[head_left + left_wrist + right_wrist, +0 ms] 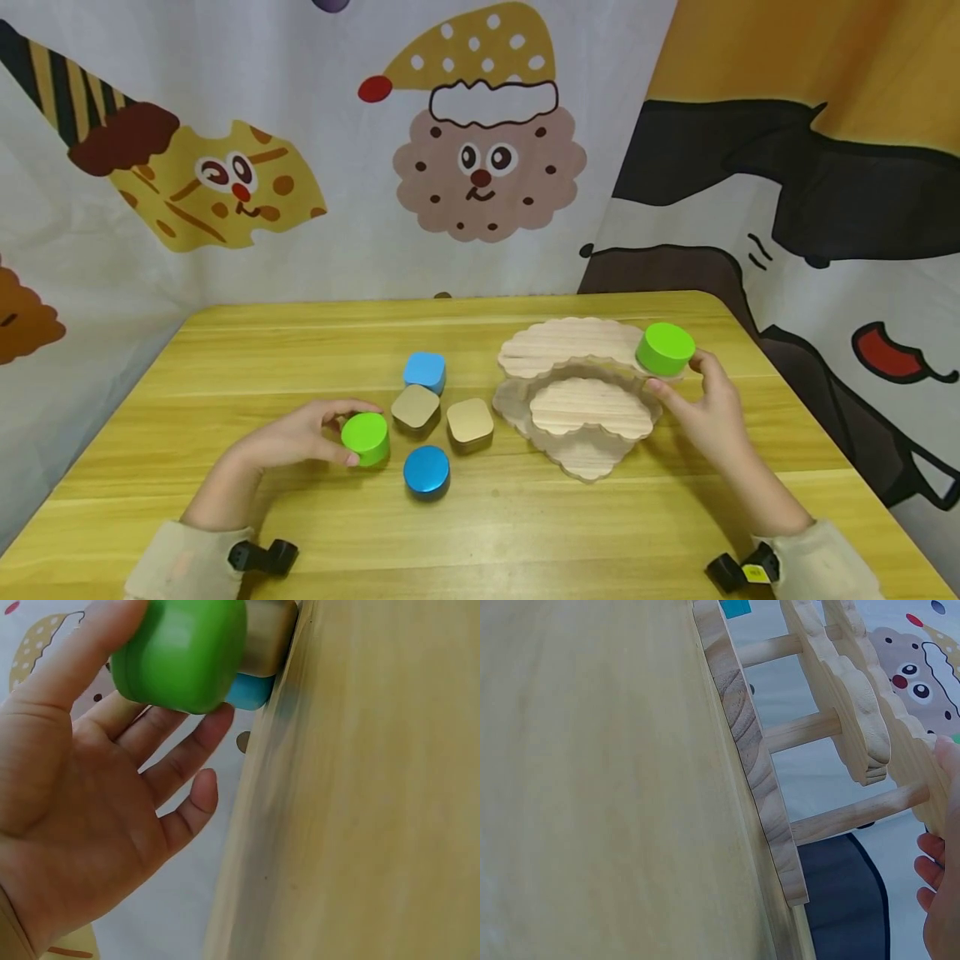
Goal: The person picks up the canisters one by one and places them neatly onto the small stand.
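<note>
My left hand (311, 429) pinches a small round green tin (365, 439) between thumb and fingers. In the left wrist view, that green tin (180, 656) shows a lid seam, and the lower fingers spread loosely beneath it. At the right, my right hand (708, 400) grips a second round green tin (666, 349) over the right end of the wooden tiered stand's top shelf (573, 343). Thumb and fingers lie on either side of this tin. The right wrist view catches the right hand (941, 862) beside the wooden stand (907, 742), the tin mostly hidden.
Between the hands stand two gold tins (416, 408), a light blue tin (425, 372) and a round darker blue tin (427, 472). The stand's lower shelf (592, 407) and base (588, 458) have scalloped edges. A printed cloth (337, 267) hangs behind the wooden table (525, 542).
</note>
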A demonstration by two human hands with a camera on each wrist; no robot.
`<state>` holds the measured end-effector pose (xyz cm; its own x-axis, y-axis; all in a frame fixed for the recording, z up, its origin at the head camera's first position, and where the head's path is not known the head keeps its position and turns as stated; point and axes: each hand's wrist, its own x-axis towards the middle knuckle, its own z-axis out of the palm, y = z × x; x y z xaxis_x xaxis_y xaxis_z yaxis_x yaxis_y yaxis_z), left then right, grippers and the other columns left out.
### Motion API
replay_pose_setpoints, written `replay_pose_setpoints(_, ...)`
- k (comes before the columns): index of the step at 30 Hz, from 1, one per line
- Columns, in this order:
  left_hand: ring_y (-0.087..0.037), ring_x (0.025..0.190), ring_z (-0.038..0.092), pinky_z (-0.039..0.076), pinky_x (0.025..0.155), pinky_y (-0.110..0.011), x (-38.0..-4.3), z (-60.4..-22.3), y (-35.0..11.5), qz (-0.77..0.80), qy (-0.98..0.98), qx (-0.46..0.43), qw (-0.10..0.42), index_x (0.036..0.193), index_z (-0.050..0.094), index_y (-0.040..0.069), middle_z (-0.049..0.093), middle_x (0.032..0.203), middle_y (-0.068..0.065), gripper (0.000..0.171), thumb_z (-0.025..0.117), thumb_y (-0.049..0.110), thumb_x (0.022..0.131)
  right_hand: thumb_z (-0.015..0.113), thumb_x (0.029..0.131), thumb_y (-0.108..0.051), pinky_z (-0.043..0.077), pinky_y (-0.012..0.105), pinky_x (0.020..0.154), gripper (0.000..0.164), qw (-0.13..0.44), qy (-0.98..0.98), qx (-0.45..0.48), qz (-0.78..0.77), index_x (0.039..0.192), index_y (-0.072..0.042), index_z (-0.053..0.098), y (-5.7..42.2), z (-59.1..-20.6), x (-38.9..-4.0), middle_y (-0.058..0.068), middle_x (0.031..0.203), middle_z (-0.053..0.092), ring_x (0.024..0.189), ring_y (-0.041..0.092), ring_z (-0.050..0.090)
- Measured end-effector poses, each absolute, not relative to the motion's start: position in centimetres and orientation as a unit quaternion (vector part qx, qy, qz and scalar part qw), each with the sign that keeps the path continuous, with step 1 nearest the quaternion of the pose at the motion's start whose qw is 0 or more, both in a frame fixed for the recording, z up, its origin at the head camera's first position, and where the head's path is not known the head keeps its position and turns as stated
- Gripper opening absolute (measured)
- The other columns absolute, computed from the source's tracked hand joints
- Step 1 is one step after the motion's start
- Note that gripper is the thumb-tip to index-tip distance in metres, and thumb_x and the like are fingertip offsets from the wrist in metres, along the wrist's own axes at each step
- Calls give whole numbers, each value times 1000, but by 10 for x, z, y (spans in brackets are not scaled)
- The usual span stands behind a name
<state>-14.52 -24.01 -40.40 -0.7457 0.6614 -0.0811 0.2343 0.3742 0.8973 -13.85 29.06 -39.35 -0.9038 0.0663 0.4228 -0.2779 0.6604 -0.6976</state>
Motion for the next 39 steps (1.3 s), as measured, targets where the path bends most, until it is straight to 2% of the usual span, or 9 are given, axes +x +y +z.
replay_pose_setpoints(4,-32,95,54,44,79,-45,-144,-399,-237,484,807,271,202,132,54,4,60,117,-9,59,78,15,79,75,85,-20,30,65,93,61,214,-886,62,407,127,10,44,291,-394,-139,30,126,49,118,48,41)
replay_pose_setpoints(13,-31,90,52,44,73,-40,-143,-391,-227,471,828,266,146,129,57,6,62,109,-5,58,80,18,77,75,84,-19,30,65,94,60,216,-884,64,409,127,10,44,290,-394,-140,30,126,49,118,48,41)
replay_pose_setpoints(22,-27,92,51,44,76,-42,-135,-377,-210,470,841,254,86,126,61,15,63,110,3,59,84,22,73,75,85,-20,31,65,94,60,214,-886,60,406,127,10,44,289,-393,-139,31,126,49,118,49,41)
replay_pose_setpoints(25,-25,94,51,44,78,-44,-132,-373,-202,469,844,249,72,126,61,13,63,112,4,61,85,23,71,75,85,-20,31,65,93,60,214,-887,61,405,126,10,44,289,-393,-139,31,126,49,118,49,41)
replay_pose_setpoints(31,-24,96,49,42,79,-43,-127,-370,-185,474,845,237,65,128,60,8,60,119,1,62,85,25,73,75,85,-20,30,65,93,60,211,-886,58,409,127,11,43,289,-393,-139,32,125,49,118,49,41)
replay_pose_setpoints(39,-22,95,49,41,80,-43,-118,-365,-158,488,838,234,69,125,62,17,62,109,6,59,86,26,71,75,85,-20,30,65,93,60,212,-886,54,409,127,10,44,289,-394,-139,31,126,49,118,49,41)
